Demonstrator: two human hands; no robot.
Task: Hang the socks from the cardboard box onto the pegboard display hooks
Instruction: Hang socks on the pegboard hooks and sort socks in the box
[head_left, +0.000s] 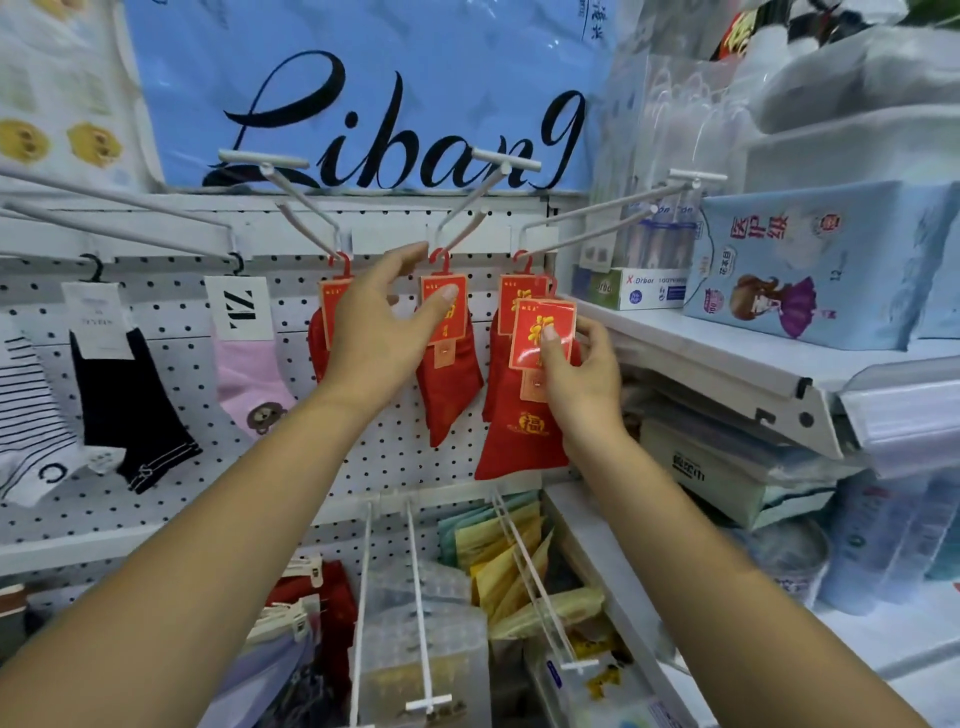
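Note:
Three packs of red socks hang by red hangers on white hooks of the pegboard (171, 306). My left hand (379, 322) pinches the red card of the middle hanging pack (448, 384), with the thumb on the card's front. My right hand (582, 369) grips a further pack of red socks (524, 431) by its red and gold card, held in front of the right hanging pack (511, 306) and just below the right hook (587, 213). The left hanging pack (324, 332) is partly hidden behind my left hand. No cardboard box is in view.
Black (130, 410), pink (249, 384) and striped socks (26, 410) hang further left on the pegboard. A shelf (717, 358) at right carries blue packages and boxes. Below, long white hooks (415, 597) hold plastic packs and yellow packets.

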